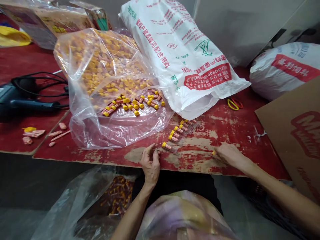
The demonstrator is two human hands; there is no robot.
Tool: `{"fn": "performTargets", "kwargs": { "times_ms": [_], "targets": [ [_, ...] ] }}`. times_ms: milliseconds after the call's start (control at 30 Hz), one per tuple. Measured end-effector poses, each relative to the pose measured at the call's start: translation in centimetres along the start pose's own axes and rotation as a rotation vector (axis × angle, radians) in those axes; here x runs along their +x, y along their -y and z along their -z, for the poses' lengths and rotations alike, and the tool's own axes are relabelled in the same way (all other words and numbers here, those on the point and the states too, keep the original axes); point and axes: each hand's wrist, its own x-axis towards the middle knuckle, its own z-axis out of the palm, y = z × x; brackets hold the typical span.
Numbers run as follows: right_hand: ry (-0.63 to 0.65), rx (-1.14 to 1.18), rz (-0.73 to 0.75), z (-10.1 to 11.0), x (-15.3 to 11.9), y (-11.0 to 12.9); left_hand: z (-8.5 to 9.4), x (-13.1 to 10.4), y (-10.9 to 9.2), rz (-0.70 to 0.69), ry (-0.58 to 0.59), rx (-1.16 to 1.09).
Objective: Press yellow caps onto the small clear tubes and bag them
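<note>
Head view: a red, scuffed worktop (225, 126) spreads beneath the clear plastic bag (117, 133), which holds a heap of yellow-capped tubes. A white printed sack (175, 50) lies against the bag's right side, and a cardboard box (277, 116) is well to the bag's right. Of the hands, the left hand (150, 163) is just in front of the bag, thumb and fingers parted, released; the right hand (228, 155), farther right of the bag, is pinched closed. Off the bag's near right corner runs a slanting row of capped tubes (175, 134), between both hands, nearer the left. Smallest, a yellow piece (213, 153) shows in the right hand's pinch, right of the bag.
</note>
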Motion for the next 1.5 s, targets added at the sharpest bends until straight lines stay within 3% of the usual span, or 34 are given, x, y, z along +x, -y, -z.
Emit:
{"fn": "performTargets", "kwargs": {
  "times_ms": [167,400,500,600,700,767,833,967,1067,1167,1267,1333,1500],
  "targets": [
    [-0.068,0.135,0.106,-3.3,0.5,-0.2,-0.2,-0.1,-0.1,-0.026,0.001,0.040],
    [-0.120,0.232,0.064,-2.0,0.4,-0.5,-0.8,0.2,-0.8,0.023,-0.045,0.010],
    [-0.293,0.384,0.103,-0.4,0.3,3.2,-0.2,-0.5,-2.2,0.097,-0.022,-0.093],
    [-0.552,0.624,0.219,1.6,0.3,10.1,0.4,-1.9,-3.5,0.243,0.134,-0.249],
    [-0.700,0.685,0.376,3.9,0.9,16.2,0.5,-2.9,-4.4,0.451,0.265,-0.480],
    [-0.785,0.656,0.427,5.0,1.8,18.3,0.5,-3.0,-4.7,0.545,0.223,-0.598],
    [-0.828,0.567,0.359,5.5,3.1,19.0,0.7,-2.5,-4.8,0.574,0.121,-0.656],
    [-0.688,0.301,0.137,4.9,5.1,18.9,1.8,-1.3,-4.7,0.581,0.027,-0.704],
    [-0.647,0.308,0.183,4.1,4.5,17.8,2.4,-1.0,-4.4,0.654,0.068,-0.742],
    [-0.475,0.395,0.196,3.8,2.3,14.2,2.6,-1.0,-4.3,0.714,0.131,-0.754],
    [-0.183,0.190,-0.020,4.2,1.0,9.2,2.1,-1.1,-4.4,0.767,0.197,-0.748],
    [-0.061,0.039,-0.120,4.4,1.3,6.9,1.6,-1.2,-4.5,0.812,0.221,-0.736],
    [-0.005,0.009,-0.045,3.8,3.7,6.1,0.0,-1.2,-4.2,0.809,0.249,-0.639]
  ]
}}
